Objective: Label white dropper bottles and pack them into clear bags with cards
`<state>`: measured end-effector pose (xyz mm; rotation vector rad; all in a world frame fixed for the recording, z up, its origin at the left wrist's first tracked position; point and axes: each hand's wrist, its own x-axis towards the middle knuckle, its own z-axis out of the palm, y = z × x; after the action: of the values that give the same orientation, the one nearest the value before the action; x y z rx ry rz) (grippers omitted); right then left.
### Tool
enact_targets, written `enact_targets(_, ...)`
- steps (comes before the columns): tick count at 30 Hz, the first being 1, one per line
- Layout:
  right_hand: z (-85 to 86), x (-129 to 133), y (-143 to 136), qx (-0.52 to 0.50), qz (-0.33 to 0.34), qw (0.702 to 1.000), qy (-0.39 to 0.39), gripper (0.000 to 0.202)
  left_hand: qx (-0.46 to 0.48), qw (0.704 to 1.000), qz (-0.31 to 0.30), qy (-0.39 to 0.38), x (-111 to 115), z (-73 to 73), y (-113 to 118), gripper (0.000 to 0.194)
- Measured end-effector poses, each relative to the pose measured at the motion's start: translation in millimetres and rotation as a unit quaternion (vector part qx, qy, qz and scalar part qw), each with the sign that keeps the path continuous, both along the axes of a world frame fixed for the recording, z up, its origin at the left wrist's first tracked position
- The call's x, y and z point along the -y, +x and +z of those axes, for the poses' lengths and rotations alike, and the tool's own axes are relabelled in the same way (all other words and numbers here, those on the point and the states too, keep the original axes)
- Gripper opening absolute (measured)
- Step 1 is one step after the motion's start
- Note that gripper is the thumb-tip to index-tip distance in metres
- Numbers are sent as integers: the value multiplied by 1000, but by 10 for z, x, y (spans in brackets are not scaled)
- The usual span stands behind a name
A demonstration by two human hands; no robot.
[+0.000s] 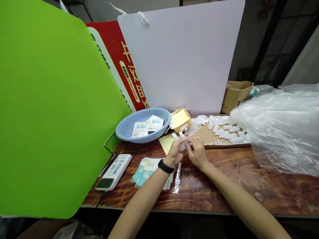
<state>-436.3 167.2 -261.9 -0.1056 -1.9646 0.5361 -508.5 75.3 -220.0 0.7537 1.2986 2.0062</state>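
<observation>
My left hand (175, 152), with a black band on its wrist, is closed around small translucent white plastic bottles (182, 146), at least two, their rounded white tops poking up past the fingers. From the right, my right hand (198, 153) meets them with thumb and fingers pinched at the bottles' side; what lies between those fingertips is hidden. Just behind the hands is a tan box (181, 120) with a yellow inside and small clear pieces at its front edge. A sheet of small yellow stickers (166, 142) lies beside my left hand.
A cardboard tray (208, 136) holds several bottles and small white parts. Left are a blue basin (122, 130) with printed packets, printed cards (147, 170) and a white power strip-like device (114, 172). A plastic bag (281, 122) bulges at right; green (54, 109) and white boards (184, 56) stand upright.
</observation>
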Motion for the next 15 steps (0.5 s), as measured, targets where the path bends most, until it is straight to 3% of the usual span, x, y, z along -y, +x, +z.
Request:
enact_targets(2,-4,117,-1,43,10,998,50,38,53,998,13,31,188,25,-138,33)
enact_targets(5,-72,155,-51,118,53,989,69,42,29,997,44,61,410,81,-422,34)
enact_targets(9,-226,108,-172,284,122,941,140,45,-27,990,91,108,541,89,-714,47)
enact_targets(12,-256,117,-181,351,111,914,173,45,-40,993,100,40,512,17,-775,50)
enact_targets(15,-193,162,-54,365,80,907,195,46,-30,993,107,-42,474,-58,-783,37)
